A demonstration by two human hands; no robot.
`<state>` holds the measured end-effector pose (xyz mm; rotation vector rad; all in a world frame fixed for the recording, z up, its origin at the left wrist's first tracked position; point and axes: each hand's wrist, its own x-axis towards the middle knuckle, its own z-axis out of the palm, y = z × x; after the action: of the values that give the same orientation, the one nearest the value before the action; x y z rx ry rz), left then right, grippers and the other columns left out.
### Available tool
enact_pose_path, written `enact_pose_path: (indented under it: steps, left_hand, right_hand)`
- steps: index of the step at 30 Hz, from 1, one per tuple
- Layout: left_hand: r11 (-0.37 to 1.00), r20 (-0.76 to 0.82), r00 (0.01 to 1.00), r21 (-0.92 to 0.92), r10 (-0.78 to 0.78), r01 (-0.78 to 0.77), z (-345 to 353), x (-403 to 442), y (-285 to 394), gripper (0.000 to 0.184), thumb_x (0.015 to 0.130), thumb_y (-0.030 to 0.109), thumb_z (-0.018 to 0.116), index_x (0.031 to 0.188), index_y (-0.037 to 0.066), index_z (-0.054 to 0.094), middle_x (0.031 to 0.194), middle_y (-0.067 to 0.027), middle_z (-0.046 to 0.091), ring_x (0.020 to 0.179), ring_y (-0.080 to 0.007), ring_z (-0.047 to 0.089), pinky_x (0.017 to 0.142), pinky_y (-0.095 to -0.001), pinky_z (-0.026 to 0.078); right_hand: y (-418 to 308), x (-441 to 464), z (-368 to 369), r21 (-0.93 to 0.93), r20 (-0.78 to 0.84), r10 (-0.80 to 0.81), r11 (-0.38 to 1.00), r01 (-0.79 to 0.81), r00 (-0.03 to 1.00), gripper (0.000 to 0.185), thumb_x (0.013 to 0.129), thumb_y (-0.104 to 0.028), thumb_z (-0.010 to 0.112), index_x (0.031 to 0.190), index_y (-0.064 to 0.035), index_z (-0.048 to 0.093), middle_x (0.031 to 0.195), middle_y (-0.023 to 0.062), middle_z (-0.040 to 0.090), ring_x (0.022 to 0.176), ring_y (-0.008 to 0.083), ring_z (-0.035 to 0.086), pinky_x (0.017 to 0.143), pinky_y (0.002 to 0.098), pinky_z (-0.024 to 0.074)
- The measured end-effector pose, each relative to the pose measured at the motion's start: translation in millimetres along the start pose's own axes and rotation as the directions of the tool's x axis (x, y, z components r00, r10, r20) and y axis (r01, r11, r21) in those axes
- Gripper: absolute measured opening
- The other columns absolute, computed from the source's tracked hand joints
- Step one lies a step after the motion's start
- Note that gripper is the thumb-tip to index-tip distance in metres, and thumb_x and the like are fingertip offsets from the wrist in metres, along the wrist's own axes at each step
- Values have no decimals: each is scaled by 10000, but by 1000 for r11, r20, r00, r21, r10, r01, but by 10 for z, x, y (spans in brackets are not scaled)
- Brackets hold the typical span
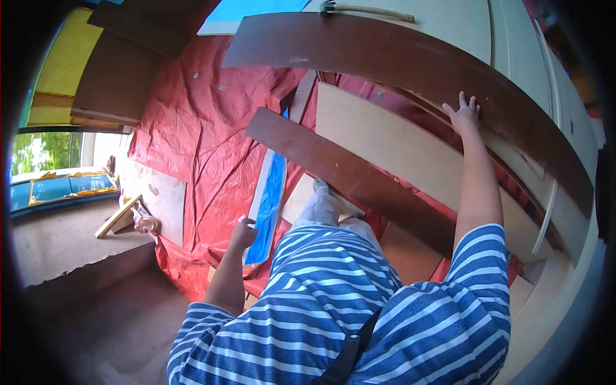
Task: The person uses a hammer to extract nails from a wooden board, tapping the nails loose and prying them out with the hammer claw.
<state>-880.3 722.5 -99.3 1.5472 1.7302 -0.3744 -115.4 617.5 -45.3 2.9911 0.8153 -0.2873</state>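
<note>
1. The fingers of my right hand (463, 114) are spread wide, laid on the lower edge of the long dark brown board (391, 45), palm down.
2. My left hand (243, 233) hangs lower, over the red sheeting (192, 122) and just beside the blue strip (272, 205). Its fingers look partly curled, but they are too small and blurred for me to tell whether they hold anything.
3. That dark brown board runs in front of me, from the upper middle down to the far right, its outline bowed in my view.
4. Below it, nearer my body, lies a pale board (385, 131), with red sheeting showing around parts of it.
5. Nearer still, a narrower brown board (346, 163) slants down to the right, past my foot (320, 186).
6. Beyond the dark brown board, a hammer (372, 11) lies on a pale surface (449, 29), its head close to the board's upper edge.
7. Off to my left, a pale panel (168, 205) lies by some wood pieces (118, 217), with a window (48, 151) farther out.
</note>
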Motion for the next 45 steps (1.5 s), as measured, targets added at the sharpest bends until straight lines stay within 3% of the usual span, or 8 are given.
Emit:
enact_pose_path:
  steps: [15, 17, 18, 19, 21, 29, 40, 45]
  left_hand:
    - [710, 133, 986, 684, 103, -167, -661, 1262, 1282, 288, 811, 174, 631, 1044, 31, 720, 1105, -227, 700, 1053, -344, 682, 901, -446, 541]
    - [800, -223, 787, 351, 576, -486, -955, 1115, 2528, 320, 799, 196, 671, 1077, 38, 681, 1155, -215, 669, 1086, -398, 638, 901, -479, 529]
    - [493, -246, 438, 582, 865, -647, -933, 1653, 2826, 369, 856, 276, 682, 1114, 13, 670, 1141, -201, 665, 1044, -406, 638, 899, -475, 524]
    - [731, -367, 632, 350, 682, -586, -1180, 1003, 3773, 306, 882, 239, 650, 1113, 39, 670, 1190, -172, 636, 1082, -392, 606, 928, -452, 515]
    - [335, -269, 218, 553, 938, -763, -1320, 1208, 4705, 295, 882, 193, 617, 1140, 60, 669, 1221, -147, 629, 1186, -339, 569, 956, -422, 511]
    - [280, -33, 322, 585, 946, -762, -1095, 1782, 7333, 452, 898, 145, 500, 1345, 112, 555, 1316, -148, 591, 1232, -344, 568, 1098, -521, 380]
    - [-32, 283, 352, 817, 892, -575, -782, 2368, 7778, 288, 912, 174, 529, 1146, 58, 649, 1238, -209, 595, 1176, -367, 574, 996, -456, 485]
    - [132, 235, 400, 699, 886, -703, -792, 2274, 7860, 320, 851, 103, 582, 1167, 55, 595, 1155, -205, 630, 1099, -401, 626, 926, -491, 519]
  right_hand:
    - [14, -131, -159, 112, -29, -72, 991, 75, 997, 986, 801, -467, 778, 1594, -226, 244, 1652, 184, 160, 1496, 423, 212, 1205, 479, 294]
    - [-30, -154, -152, 127, -72, -61, 989, 69, 996, 962, 798, -382, 797, 1587, -229, 268, 1650, 177, 175, 1492, 417, 229, 1196, 476, 312]
    - [-44, -163, -130, 124, -83, -55, 990, 65, 995, 953, 798, -362, 800, 1584, -230, 276, 1649, 176, 179, 1491, 416, 232, 1195, 474, 317]
    - [-37, -166, -127, 115, -91, -52, 991, 62, 994, 944, 799, -342, 802, 1581, -231, 285, 1648, 175, 183, 1491, 414, 235, 1193, 472, 321]
    - [-60, -182, -156, 118, -90, -32, 992, 43, 995, 925, 794, -295, 808, 1572, -243, 311, 1647, 162, 196, 1492, 394, 244, 1188, 458, 333]
    - [-166, -74, -232, 104, -34, 67, 993, -64, 997, 907, 797, -238, 806, 1565, -248, 325, 1638, 134, 247, 1482, 379, 278, 1185, 435, 336]
    - [-55, 74, -355, -211, -55, -105, 973, 91, 993, 420, 951, -145, 480, 1370, -164, 508, 1277, 136, 558, 1166, 313, 550, 933, 520, 438]
    - [215, 151, -246, -269, -220, -316, 929, 254, 923, 437, 976, -151, 458, 1411, -140, 490, 1367, 181, 522, 1210, 362, 564, 1007, 546, 436]
